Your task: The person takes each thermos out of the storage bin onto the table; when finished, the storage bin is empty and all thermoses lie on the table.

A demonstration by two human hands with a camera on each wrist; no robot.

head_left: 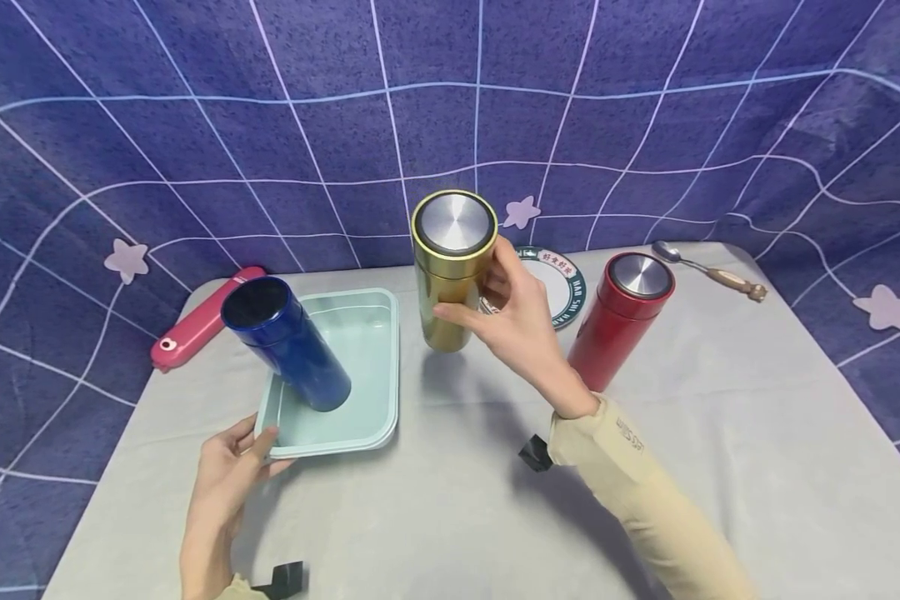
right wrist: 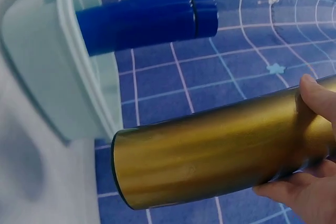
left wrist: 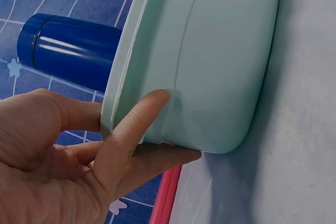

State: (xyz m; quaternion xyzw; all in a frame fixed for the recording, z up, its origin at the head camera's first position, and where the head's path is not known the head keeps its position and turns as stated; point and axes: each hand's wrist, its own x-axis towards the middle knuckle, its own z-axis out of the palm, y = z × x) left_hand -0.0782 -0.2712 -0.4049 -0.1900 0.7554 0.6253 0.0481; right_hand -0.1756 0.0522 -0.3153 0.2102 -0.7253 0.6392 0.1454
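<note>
My right hand grips a gold thermos by its side, thumb in front. The thermos is upright and off the table, its shadow below, just right of a pale green plastic tub. In the right wrist view the base end of the gold thermos points toward the tub. My left hand holds the tub at its near left corner. In the left wrist view the thumb is at the rim and the fingers lie against the outer wall. A blue thermos stands inside the tub.
A red thermos stands near my right forearm. Behind my right hand lies a round plate with a patterned rim, partly hidden. A spoon with a wooden handle is at the back right. A pink-red case lies behind the tub's left side.
</note>
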